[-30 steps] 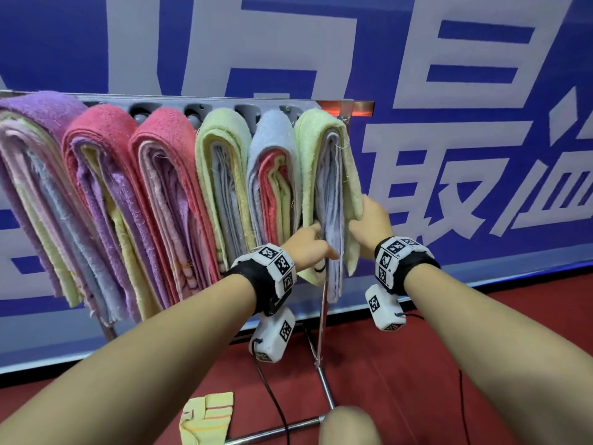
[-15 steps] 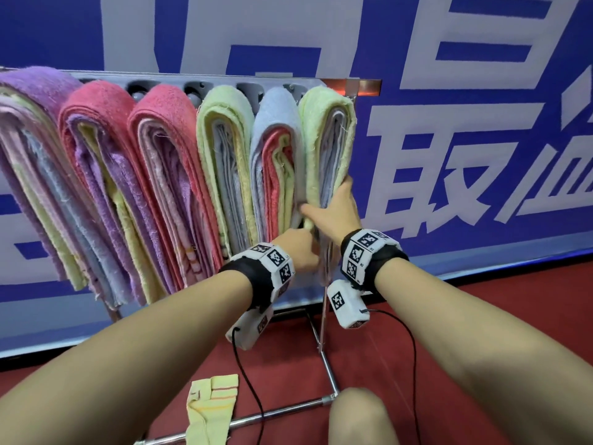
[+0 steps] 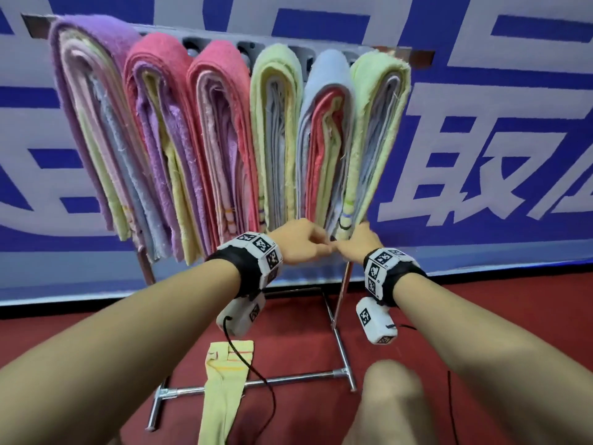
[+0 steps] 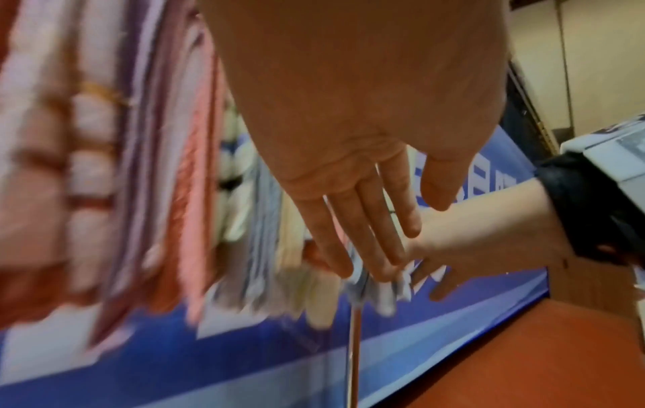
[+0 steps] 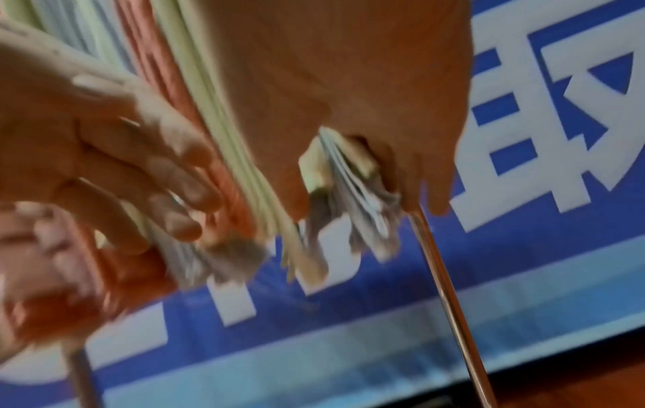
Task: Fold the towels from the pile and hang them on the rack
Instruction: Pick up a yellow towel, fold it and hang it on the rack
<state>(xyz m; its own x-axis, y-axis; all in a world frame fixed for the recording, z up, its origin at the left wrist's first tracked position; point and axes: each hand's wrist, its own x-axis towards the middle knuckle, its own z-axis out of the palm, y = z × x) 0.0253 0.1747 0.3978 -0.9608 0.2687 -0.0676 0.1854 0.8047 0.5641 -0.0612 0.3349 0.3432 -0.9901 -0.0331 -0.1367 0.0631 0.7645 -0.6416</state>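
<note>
Several folded towel stacks hang side by side on the metal rack (image 3: 423,54). The rightmost is a light green towel (image 3: 378,91) wrapped over grey-blue layers. Both hands are at its lower end. My left hand (image 3: 301,242) lies with straight fingers (image 4: 366,234) against the left face of the hanging ends. My right hand (image 3: 359,244) pinches the bottom edges of this stack between thumb and fingers (image 5: 366,165), beside the rack's upright post (image 5: 450,289). A yellow towel (image 3: 224,390) lies crumpled on the floor over the rack's base bar.
A blue and white banner wall (image 3: 481,155) stands close behind the rack. The floor (image 3: 481,309) is red. The rack's foot bar (image 3: 288,379) runs across in front of me, and my knee (image 3: 394,399) is just right of it. Black cables hang from both wrists.
Both hands slid down the rightmost green towel from its middle to its bottom edge. The right hand now pinches the lower ends.
</note>
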